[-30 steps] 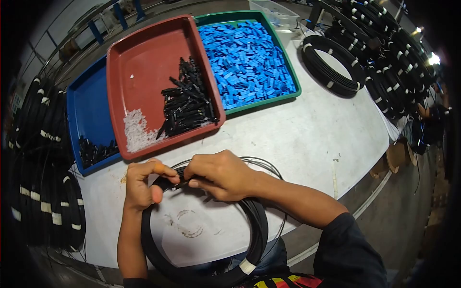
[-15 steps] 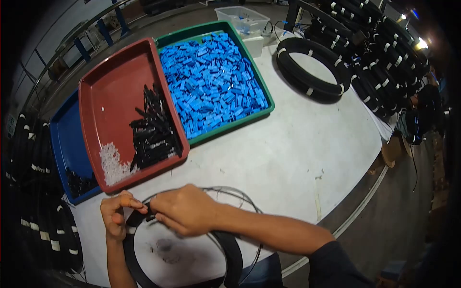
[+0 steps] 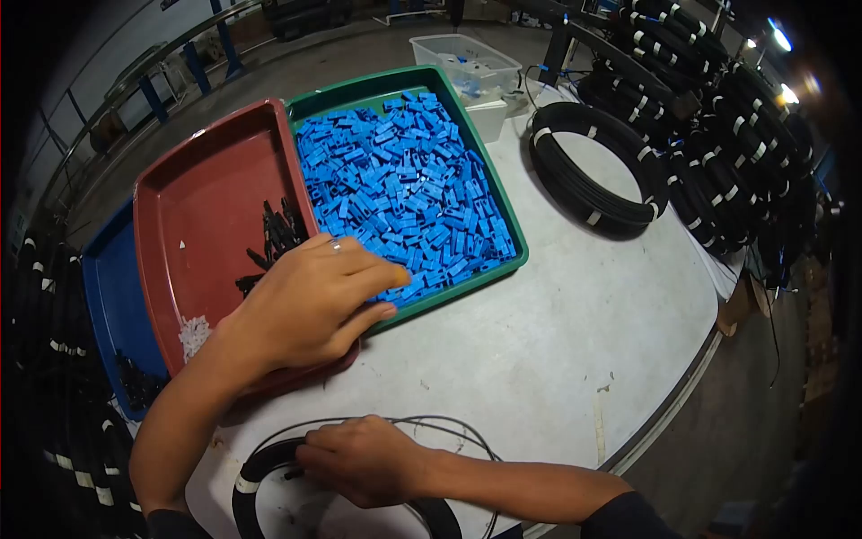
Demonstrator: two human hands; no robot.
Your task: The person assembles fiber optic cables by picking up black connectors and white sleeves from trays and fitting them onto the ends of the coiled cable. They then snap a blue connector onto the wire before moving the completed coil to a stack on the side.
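Note:
My left hand (image 3: 310,296) is stretched over the red tray (image 3: 144,242), its fingertips at the near edge of the green tray (image 3: 516,242). Thumb and index finger are apart, with nothing visible between them. Many small blue plastic clips (image 3: 404,180) fill the green tray. My right hand (image 3: 368,458) is closed on the black cable coil (image 3: 260,463) on the table near me. A short dark cable end pokes out by its fingers, and a thin loose loop of cable (image 3: 449,424) arcs behind it. The right fingertips are partly hidden.
Black clips (image 3: 280,226) and small clear pieces (image 3: 195,337) lie in the red tray. A blue tray (image 3: 103,278) stands left of it. Another black coil (image 3: 597,171) lies at the table's far right. A clear bin (image 3: 467,67) stands behind; stacked coils (image 3: 718,153) rise at right.
My left hand has left the coil and moved up and forward, over the red tray to the green one. My right hand stays at the coil. The view has shifted slightly.

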